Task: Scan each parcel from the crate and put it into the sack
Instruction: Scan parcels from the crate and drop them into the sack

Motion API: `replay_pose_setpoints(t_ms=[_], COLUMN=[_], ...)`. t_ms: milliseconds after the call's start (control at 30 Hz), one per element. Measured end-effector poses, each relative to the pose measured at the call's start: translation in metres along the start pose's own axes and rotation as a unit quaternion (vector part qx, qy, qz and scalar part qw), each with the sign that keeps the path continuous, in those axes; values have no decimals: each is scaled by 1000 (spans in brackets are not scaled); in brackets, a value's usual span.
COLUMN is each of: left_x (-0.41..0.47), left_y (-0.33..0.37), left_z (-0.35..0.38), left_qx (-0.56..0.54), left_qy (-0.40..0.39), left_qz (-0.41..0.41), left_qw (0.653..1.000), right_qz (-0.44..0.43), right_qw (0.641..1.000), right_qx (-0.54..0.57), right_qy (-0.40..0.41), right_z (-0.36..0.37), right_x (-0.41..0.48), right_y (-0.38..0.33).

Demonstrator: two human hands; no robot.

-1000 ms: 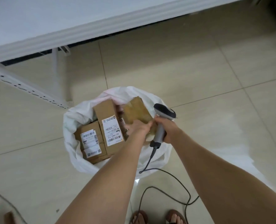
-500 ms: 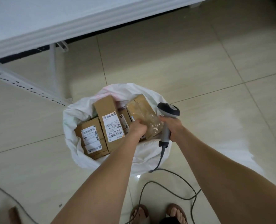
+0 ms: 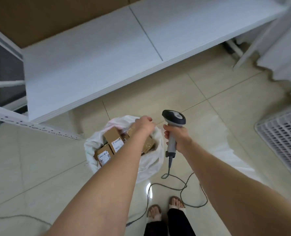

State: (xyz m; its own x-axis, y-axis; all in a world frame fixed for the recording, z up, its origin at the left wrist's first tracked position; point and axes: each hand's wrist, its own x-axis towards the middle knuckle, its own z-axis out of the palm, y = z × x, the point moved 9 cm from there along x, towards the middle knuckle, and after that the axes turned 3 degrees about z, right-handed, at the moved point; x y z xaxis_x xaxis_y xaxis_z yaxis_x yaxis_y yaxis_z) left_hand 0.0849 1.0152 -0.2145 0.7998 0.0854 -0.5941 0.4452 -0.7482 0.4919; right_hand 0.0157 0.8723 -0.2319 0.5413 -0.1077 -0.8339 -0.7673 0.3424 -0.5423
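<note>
Looking down through the head cam, I've got the sack [image 3: 92, 149] standing on the floor [image 3: 226, 106]. It's thin white plastic, all crumpled, with the mouth slumped open. Inside are the parcels [image 3: 113, 139], plain brown cardboard boxes with sharp edges and white barcode labels, stacked at odd angles. There's also a wrapped parcel [image 3: 149, 144] with a shiny, crinkly film over it, lying on the right side of the sack under my left forearm. My left hand [image 3: 143, 124] sits over the sack's far rim with the fingers curled under, and I can't tell if it's pinching anything. My right hand [image 3: 177, 139] is just right of the sack, wrapped tight around the smooth grey handle of the scanner [image 3: 174, 117], whose dark rounded head points up. A thin grey cable [image 3: 180, 183] loops off it across the glossy beige tiles. The white lattice-sided crate [image 3: 284, 138] is well off to the right, and a flat white shelf [image 3: 98, 57] is up top.
</note>
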Motion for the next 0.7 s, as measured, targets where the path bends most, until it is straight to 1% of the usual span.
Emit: replay_pose_setpoints(t_ms=[167, 333, 533, 700], left_x=[-75, -149, -234, -309], left_y=[109, 195, 295, 375], left_z=[-18, -11, 28, 79], left_qx=[26, 70, 126, 150], left_qy=[-3, -23, -41, -60], left_qz=[81, 161, 249, 322], left_qw=[996, 984, 959, 933], right_qz=[-39, -61, -106, -129], right_qw=[997, 988, 962, 934], right_qx=[56, 106, 204, 276], right_qy=[35, 90, 150, 188], right_z=[-56, -128, -224, -310], right_x=[-100, -189, -282, -342], right_y=[-56, -86, -105, -107])
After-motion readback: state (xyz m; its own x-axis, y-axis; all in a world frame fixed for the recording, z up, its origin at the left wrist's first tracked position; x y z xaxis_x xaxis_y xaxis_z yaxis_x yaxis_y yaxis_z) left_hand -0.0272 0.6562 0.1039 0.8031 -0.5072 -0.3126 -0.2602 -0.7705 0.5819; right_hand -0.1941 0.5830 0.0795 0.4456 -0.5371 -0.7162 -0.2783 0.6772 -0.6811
